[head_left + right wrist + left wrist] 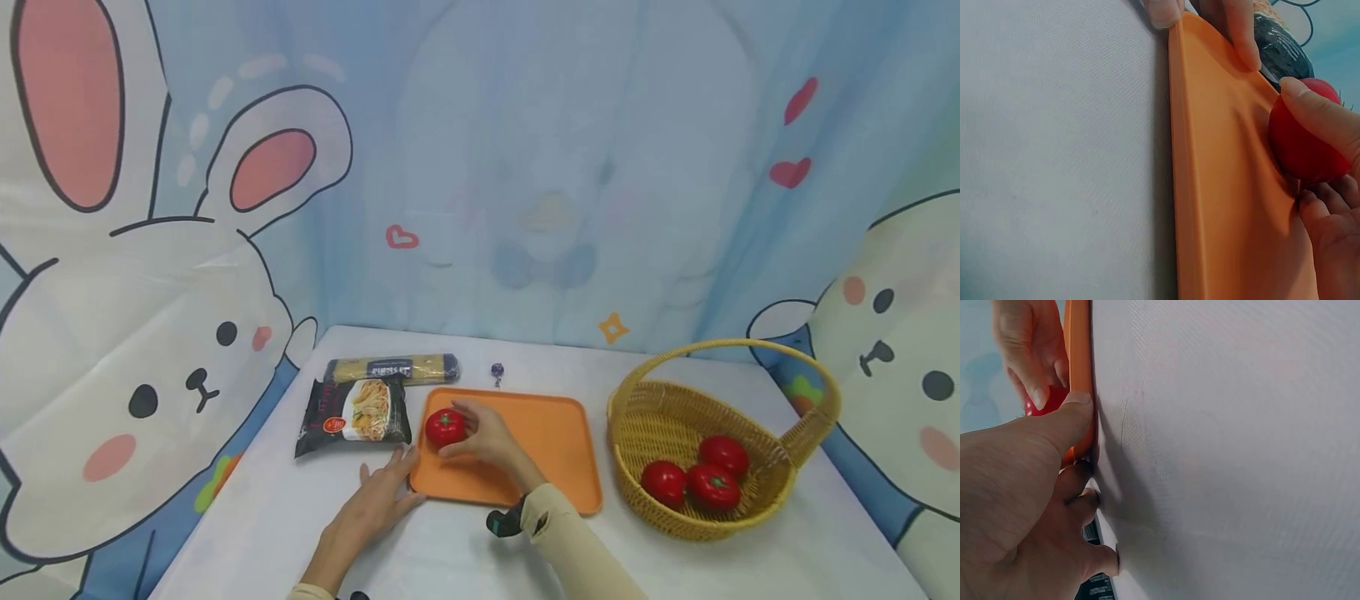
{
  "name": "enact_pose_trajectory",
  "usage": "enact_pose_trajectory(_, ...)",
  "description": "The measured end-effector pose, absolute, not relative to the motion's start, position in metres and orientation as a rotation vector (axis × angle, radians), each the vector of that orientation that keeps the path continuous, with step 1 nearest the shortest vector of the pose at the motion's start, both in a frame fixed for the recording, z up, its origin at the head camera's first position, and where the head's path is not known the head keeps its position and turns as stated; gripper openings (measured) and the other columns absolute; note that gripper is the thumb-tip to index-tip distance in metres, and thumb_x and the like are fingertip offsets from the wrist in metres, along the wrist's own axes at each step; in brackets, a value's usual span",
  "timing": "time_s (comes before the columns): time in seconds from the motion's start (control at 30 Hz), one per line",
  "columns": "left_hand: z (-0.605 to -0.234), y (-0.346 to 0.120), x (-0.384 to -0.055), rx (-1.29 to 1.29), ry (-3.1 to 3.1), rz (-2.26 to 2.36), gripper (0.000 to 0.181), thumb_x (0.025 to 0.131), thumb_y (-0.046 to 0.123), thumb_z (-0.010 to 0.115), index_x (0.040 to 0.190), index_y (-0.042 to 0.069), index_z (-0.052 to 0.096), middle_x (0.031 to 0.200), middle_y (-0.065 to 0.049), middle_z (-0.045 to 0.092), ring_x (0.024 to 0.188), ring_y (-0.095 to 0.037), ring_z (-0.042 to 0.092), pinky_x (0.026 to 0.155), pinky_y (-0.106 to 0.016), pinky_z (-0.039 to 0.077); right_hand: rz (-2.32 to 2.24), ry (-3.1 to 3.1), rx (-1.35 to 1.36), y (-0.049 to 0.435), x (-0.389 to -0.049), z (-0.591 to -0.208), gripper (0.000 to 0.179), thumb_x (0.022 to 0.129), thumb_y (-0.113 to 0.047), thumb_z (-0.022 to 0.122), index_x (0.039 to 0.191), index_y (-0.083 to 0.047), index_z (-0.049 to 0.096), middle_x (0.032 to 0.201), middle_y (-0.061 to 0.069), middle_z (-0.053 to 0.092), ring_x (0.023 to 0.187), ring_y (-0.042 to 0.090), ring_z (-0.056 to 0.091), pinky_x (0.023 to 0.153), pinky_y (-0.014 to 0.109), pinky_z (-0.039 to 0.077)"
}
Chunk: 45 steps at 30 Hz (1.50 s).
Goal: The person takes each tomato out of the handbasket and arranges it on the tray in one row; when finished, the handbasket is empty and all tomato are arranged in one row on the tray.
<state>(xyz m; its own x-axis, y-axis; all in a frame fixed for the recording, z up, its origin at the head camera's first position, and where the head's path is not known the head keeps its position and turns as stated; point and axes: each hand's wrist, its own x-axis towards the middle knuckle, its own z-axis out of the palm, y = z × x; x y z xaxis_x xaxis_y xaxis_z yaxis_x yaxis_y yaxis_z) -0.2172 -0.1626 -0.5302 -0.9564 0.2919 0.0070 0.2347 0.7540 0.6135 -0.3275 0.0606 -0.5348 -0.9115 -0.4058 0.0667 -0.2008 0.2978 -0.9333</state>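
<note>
A red tomato (446, 427) with a green star-shaped top is at the left end of an orange tray (547, 433). My right hand (487, 435) holds it from the right, thumb on the near side and fingers behind, as the right wrist view also shows around the tomato (1304, 140). My left hand (378, 497) rests at the tray's near left corner, fingers spread. Its thumb touches the tray's rim (1080, 356) in the left wrist view, and other fingertips reach down to the white table. Whether the tomato touches the tray is hard to tell.
A yellow wicker basket (637, 508) with a tall handle stands right of the tray, holding several red tomatoes (712, 487). Left of the tray lies a black noodle packet (360, 412), with a pack of dry noodles (393, 368) behind it. A small purple trinket (497, 372) lies behind the tray.
</note>
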Motion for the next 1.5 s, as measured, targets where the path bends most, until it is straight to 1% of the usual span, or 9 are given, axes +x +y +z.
enact_pose_trajectory(0.23,-0.532,-0.166,-0.217,0.39,2.841,0.99,0.069,0.1,0.024,0.078,0.159,0.001,0.05,0.167,-0.03,0.039,0.156,-0.05,0.036,0.117,-0.088,0.006,-1.631,2.377,-0.539,0.063,-0.321,-0.531,0.097,0.083,-0.01,0.096,0.162,0.004,0.041,0.162,0.025,0.05,0.15,0.044,0.049,0.121,0.054,0.044)
enact_pose_trajectory(0.47,-0.532,-0.169,-0.212,0.386,2.836,1.016,0.07,0.099,0.022,0.079,0.159,0.0,0.05,0.166,-0.03,0.039,0.155,-0.051,0.035,0.117,-0.088,0.005,-1.249,2.582,-0.607,0.078,-0.288,-0.491,0.107,0.081,-0.022,0.098,0.164,0.006,0.036,0.166,0.028,0.043,0.149,0.048,0.048,0.119,0.061,0.045)
enact_pose_trajectory(0.7,-0.53,-0.168,-0.212,0.402,2.831,1.018,0.07,0.1,0.021,0.077,0.16,0.0,0.048,0.167,-0.028,0.04,0.158,-0.047,0.032,0.117,-0.088,0.004,-1.1,2.321,-0.991,0.13,-0.248,-0.431,0.076,0.089,-0.021,0.091,0.151,0.005,0.055,0.154,0.022,0.058,0.144,0.045,0.054,0.119,0.053,0.048)
enact_pose_trajectory(0.93,-0.528,-0.167,-0.213,0.403,2.838,1.003,0.07,0.1,0.021,0.078,0.16,0.001,0.048,0.167,-0.027,0.041,0.159,-0.046,0.032,0.116,-0.088,0.005,-1.198,1.887,-1.155,0.203,-0.226,-0.391,0.041,0.102,-0.012,0.076,0.138,0.002,0.065,0.138,0.012,0.072,0.132,0.025,0.068,0.112,0.033,0.054)
enact_pose_trajectory(1.07,-0.527,-0.166,-0.213,0.417,2.841,0.984,0.07,0.101,0.022,0.077,0.161,0.001,0.047,0.167,-0.027,0.041,0.159,-0.046,0.032,0.117,-0.088,0.005,-1.273,1.784,-1.176,0.25,-0.223,-0.385,0.025,0.108,-0.002,0.062,0.131,0.004,0.066,0.13,0.02,0.073,0.123,0.026,0.072,0.105,0.04,0.06)
enact_pose_trajectory(1.17,-0.526,-0.165,-0.214,0.419,2.843,0.965,0.07,0.101,0.022,0.077,0.161,0.001,0.047,0.168,-0.026,0.04,0.159,-0.045,0.032,0.117,-0.087,0.006,-1.292,1.846,-1.075,0.288,-0.226,-0.384,0.019,0.11,0.001,0.054,0.123,0.005,0.068,0.119,0.028,0.073,0.112,0.031,0.075,0.097,0.045,0.064)
enact_pose_trajectory(1.27,-0.526,-0.164,-0.214,0.417,2.84,0.954,0.07,0.101,0.023,0.077,0.161,0.001,0.047,0.168,-0.027,0.039,0.159,-0.045,0.033,0.118,-0.087,0.007,-1.26,1.991,-0.88,0.325,-0.231,-0.388,0.02,0.112,-0.004,0.052,0.115,0.004,0.07,0.107,0.028,0.074,0.097,0.032,0.076,0.086,0.047,0.067)
enact_pose_trajectory(1.4,-0.526,-0.163,-0.215,0.415,2.844,0.95,0.069,0.101,0.022,0.077,0.16,0.001,0.048,0.167,-0.027,0.04,0.158,-0.046,0.034,0.117,-0.087,0.007,-1.163,2.189,-0.616,0.359,-0.237,-0.401,0.032,0.115,-0.017,0.05,0.106,0.005,0.071,0.092,0.02,0.075,0.082,0.03,0.074,0.071,0.042,0.067)
enact_pose_trajectory(1.5,-0.527,-0.163,-0.215,0.417,2.85,0.947,0.07,0.101,0.022,0.077,0.16,0.001,0.048,0.167,-0.027,0.041,0.158,-0.046,0.033,0.117,-0.087,0.007,-1.055,2.318,-0.452,0.369,-0.24,-0.415,0.042,0.115,-0.03,0.051,0.103,0.003,0.074,0.088,0.012,0.074,0.079,0.027,0.071,0.067,0.039,0.064)
